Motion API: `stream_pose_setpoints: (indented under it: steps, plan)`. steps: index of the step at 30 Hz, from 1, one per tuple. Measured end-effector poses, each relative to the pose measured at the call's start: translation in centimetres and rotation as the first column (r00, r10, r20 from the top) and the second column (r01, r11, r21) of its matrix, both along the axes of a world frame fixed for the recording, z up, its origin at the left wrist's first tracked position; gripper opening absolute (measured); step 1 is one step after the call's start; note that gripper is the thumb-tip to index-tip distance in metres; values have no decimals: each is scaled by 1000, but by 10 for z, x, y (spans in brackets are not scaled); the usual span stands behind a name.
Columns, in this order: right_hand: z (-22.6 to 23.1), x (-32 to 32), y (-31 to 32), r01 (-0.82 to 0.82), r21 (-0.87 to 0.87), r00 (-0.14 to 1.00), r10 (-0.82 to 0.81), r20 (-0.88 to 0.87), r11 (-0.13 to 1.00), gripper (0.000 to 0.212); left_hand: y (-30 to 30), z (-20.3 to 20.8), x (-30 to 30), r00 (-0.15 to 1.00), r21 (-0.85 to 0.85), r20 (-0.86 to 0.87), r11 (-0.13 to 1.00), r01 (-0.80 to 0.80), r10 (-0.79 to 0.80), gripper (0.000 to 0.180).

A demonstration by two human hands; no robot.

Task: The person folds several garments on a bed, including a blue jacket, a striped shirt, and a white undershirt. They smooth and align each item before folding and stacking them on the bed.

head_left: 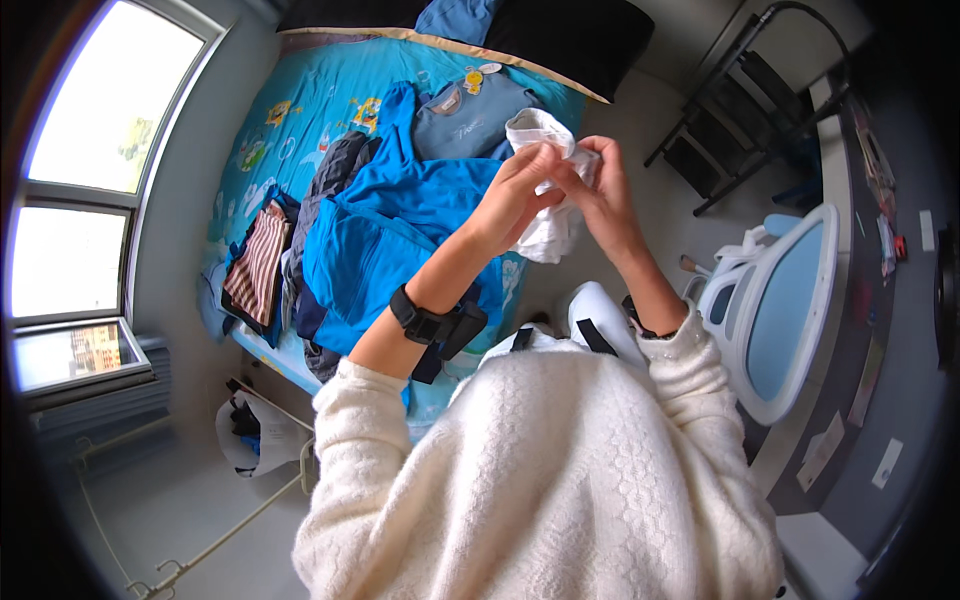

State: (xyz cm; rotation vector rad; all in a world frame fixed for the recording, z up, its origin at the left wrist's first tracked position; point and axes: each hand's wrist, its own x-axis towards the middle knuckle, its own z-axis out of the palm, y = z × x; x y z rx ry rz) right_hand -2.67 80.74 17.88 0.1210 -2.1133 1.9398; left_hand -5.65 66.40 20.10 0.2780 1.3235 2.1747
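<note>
Both hands are raised in front of me above the bed's right edge, holding a small white knit garment that looks like a sock. My left hand is closed on its left side, with the fingertips close to the other hand. My right hand pinches its right side with thumb and fingers. One end of the white cloth bulges up above the fingers, and the other hangs below them; the part between is hidden by my hands. Just left of my hands a bright blue garment lies spread on the bed.
On the patterned turquoise bed lie a folded grey-blue top, dark grey clothing and a striped folded garment. A blue-and-white chair stands right, a black step ladder far right, and a white bag lower left.
</note>
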Motion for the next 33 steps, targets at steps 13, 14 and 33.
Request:
stream_pose_setpoints:
  steps: [13,14,33]
  plan:
    - [44,-203,132,-652,193,755,651,78,733,26,39,22,-181,602,-696,-660,667,-266,-449,62]
    - [51,-226,150,-679,219,730,677,96,701,27,53,29,-205,624,-756,-574,636,-155,-530,38]
    - [61,-533,183,-473,-816,503,862,58,332,47,150,68,-484,569,-641,-755,548,-537,-325,38]
